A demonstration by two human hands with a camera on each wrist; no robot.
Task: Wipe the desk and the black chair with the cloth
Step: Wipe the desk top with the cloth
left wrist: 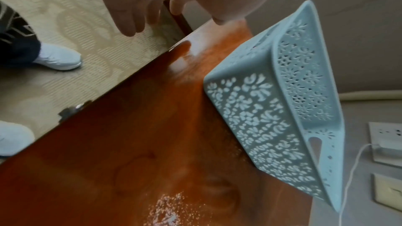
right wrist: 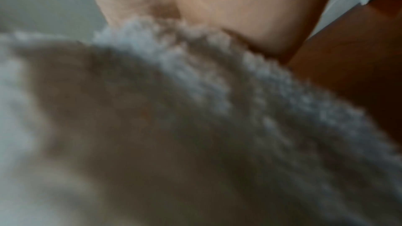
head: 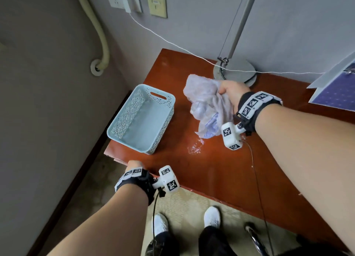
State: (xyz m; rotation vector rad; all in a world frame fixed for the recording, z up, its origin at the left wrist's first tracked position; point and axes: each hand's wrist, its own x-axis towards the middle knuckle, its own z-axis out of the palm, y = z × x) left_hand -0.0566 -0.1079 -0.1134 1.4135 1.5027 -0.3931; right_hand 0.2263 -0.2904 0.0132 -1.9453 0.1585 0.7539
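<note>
My right hand [head: 228,92] grips a crumpled pale lilac cloth [head: 205,106] just above the middle of the red-brown desk [head: 211,169]. The cloth's lower end hangs close to the desktop; whether it touches is unclear. The right wrist view is filled with blurred cloth [right wrist: 195,109] under the palm. A patch of white specks [head: 195,147] lies on the desk below the cloth. My left hand [head: 134,164] rests on the desk's front left edge, its thumb [left wrist: 219,20] on top and its fingers [left wrist: 130,23] hanging loosely past the edge, holding nothing. A black shape with a chrome bar [head: 255,238], perhaps the chair, shows at the bottom right.
A pale blue perforated basket [head: 142,119] stands on the desk's left end, near my left hand. At the back stand a round lamp base [head: 234,69] and its pole, with a white cable [head: 172,42] running across from the wall socket. A purple booklet [head: 336,88] lies far right.
</note>
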